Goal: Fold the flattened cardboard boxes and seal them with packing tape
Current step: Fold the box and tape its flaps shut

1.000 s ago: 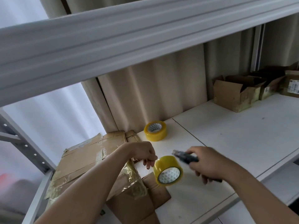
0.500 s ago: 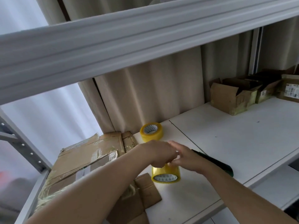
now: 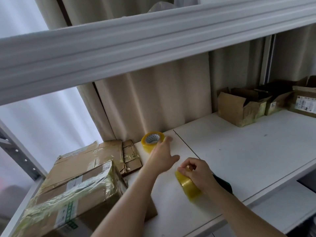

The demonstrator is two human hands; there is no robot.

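**Two tape rolls in play, no box under the hands yet**

Standing beside the white shelf (image 3: 239,151). Right hand (image 3: 199,173) rests on the near tape roll (image 3: 188,185), which lies on the shelf surface near the front edge. Its fingers are curled over the roll's top rim, pinching at it; looks like a hunt for the loose end, though the end itself is too small to make out. A dark green tool (image 3: 224,183) lies just behind that wrist, mostly hidden.

Left hand (image 3: 162,156) stretches toward the far tape roll (image 3: 151,141), which sits at the back by the curtain (image 3: 153,100). Fingers straight and loosely spread, tips touching or just beside the roll's side; motion blur prevents a firmer call. No grasp on it.

Flattened cardboard (image 3: 95,154) lies at the left end of the shelf, partly under a taped-up box (image 3: 73,194). Three open boxes (image 3: 239,108) stand well apart at the far right.

Judgement: this is preparation, with folding and sealing not begun on the flat pieces. To do it well, settle on one roll, steady it with the palm, and lift the end with a nail without splitting the film. Bring a flat piece onto bare shelf before pulling any length, or the tape will stick to itself.
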